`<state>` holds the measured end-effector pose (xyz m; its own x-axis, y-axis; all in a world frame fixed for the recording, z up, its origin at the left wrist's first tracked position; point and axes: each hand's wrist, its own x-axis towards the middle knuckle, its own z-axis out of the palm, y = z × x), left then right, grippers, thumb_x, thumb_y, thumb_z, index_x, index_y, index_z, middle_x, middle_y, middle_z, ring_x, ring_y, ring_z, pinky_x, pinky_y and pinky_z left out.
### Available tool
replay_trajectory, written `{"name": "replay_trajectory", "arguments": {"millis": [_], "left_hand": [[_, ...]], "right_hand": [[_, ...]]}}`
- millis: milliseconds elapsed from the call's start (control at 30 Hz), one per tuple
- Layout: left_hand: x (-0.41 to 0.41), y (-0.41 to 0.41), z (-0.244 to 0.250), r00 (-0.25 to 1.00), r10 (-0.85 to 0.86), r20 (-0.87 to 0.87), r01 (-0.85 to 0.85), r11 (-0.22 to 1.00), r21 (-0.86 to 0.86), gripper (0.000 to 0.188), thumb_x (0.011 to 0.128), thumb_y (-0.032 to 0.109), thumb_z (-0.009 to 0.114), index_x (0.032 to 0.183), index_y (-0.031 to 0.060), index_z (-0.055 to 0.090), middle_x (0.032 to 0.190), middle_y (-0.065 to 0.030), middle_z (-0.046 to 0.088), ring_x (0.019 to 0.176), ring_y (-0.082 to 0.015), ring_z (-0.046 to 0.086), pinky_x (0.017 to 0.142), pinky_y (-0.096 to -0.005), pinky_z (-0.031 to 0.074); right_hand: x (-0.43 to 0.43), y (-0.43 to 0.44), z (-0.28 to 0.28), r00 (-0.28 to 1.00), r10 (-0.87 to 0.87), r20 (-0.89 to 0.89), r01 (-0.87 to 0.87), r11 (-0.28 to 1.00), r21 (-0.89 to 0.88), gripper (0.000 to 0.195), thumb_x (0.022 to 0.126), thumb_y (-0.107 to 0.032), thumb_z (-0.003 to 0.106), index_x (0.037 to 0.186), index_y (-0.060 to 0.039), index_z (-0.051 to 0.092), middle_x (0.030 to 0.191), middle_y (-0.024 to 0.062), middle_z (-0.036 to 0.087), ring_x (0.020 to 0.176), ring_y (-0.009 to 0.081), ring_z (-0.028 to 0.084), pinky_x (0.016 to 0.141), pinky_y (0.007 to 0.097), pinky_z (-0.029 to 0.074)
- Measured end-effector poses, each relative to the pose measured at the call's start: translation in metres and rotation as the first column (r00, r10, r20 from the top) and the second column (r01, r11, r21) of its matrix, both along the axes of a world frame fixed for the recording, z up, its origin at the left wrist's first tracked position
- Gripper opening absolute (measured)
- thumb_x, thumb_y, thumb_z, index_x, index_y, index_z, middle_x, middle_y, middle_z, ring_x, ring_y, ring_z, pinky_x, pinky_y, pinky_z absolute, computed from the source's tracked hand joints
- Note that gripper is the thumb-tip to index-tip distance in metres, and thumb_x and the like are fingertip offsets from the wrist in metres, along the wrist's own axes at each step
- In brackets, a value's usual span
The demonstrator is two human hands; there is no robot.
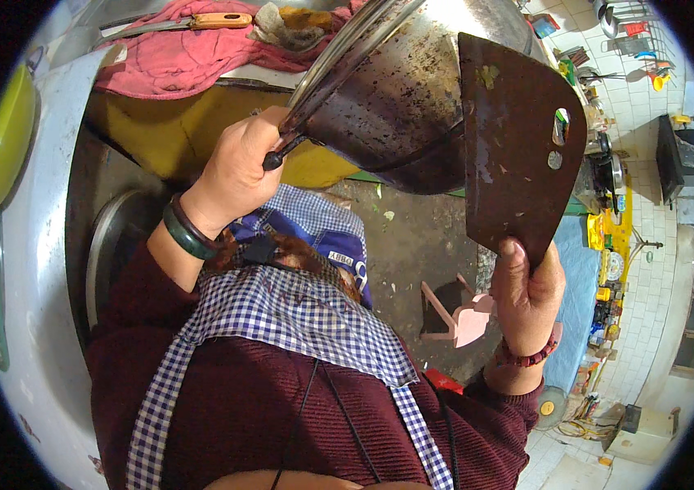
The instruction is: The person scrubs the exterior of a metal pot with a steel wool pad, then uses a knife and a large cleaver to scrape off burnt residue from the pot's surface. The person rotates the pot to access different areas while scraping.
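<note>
My left hand grips the rim or handle side of a large metal pot, which is tilted and blackened with scorch marks. A dark bangle sits on that wrist. In my right hand is the narrow end of a dark flat board with two holes, held upright beside the pot. Small food bits cling to the board. Whether the board touches the pot I cannot tell. The pot's inside is hidden.
Beyond the pot, a pink cloth lies under a wooden-handled knife and a rag. At left are a metal counter and a green bowl. A pink stool stands on the floor, near a blue-covered table.
</note>
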<state>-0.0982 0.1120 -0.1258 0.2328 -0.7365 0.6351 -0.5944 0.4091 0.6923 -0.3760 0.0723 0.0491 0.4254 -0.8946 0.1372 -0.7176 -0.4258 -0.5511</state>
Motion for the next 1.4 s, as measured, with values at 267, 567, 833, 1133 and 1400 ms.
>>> {"name": "replay_trajectory", "arguments": {"millis": [267,567,833,1133,1400], "left_hand": [[0.0,0.005,0.008,0.997,-0.035,-0.07,0.045,0.989,0.144,0.029,0.075,-0.005,0.055,0.103,0.0038,0.057,0.086,-0.01,0.059,0.077,-0.0225,0.058,0.072,-0.0307,0.046],[-0.002,0.01,0.048,0.927,-0.274,-0.255,0.343,0.896,0.283,0.027,0.073,0.006,0.068,0.098,0.0017,0.061,0.097,-0.0052,0.063,0.091,-0.0136,0.057,0.086,-0.0286,0.043],[-0.003,-0.004,0.099,0.817,-0.389,-0.427,0.447,0.894,0.041,0.043,0.086,0.012,0.062,0.124,0.0003,0.047,0.107,-0.0033,0.058,0.098,-0.0102,0.053,0.086,-0.0259,0.043],[-0.014,-0.032,0.135,0.658,-0.434,-0.616,0.59,0.805,0.062,0.029,0.09,0.014,0.058,0.115,0.0001,0.056,0.102,-0.0026,0.063,0.091,-0.01,0.058,0.083,-0.0245,0.046],[0.005,-0.027,0.148,0.609,-0.421,-0.672,0.557,0.83,-0.016,0.032,0.085,0.007,0.058,0.115,-0.0024,0.055,0.104,-0.0093,0.064,0.092,-0.0168,0.063,0.083,-0.0281,0.049]], "right_hand": [[-0.023,-0.017,-0.047,0.956,0.192,0.223,-0.27,0.873,0.405,0.025,0.089,-0.023,0.061,0.102,-0.0019,0.056,0.069,0.002,0.058,0.057,0.0137,0.055,0.049,0.0296,0.043],[-0.015,-0.023,-0.132,0.457,-0.224,0.861,-0.754,0.416,0.508,0.033,0.089,-0.031,0.059,0.108,-0.0046,0.053,0.056,0.0054,0.045,0.039,0.0122,0.039,0.037,0.0285,0.037],[-0.02,-0.02,-0.137,0.429,-0.243,0.87,-0.802,0.341,0.491,0.03,0.091,-0.028,0.057,0.108,-0.0043,0.051,0.059,0.0025,0.044,0.042,0.0092,0.037,0.04,0.0242,0.035],[-0.028,-0.016,-0.138,0.395,-0.314,0.864,-0.812,0.321,0.488,0.032,0.091,-0.029,0.057,0.11,-0.0048,0.05,0.057,0.0022,0.042,0.04,0.0089,0.036,0.038,0.0249,0.035],[-0.053,-0.017,-0.146,0.272,-0.347,0.897,-0.597,0.671,0.44,0.028,0.09,-0.02,0.057,0.112,-0.0069,0.045,0.064,0.0035,0.045,0.045,0.0111,0.043,0.041,0.0272,0.042]]}}
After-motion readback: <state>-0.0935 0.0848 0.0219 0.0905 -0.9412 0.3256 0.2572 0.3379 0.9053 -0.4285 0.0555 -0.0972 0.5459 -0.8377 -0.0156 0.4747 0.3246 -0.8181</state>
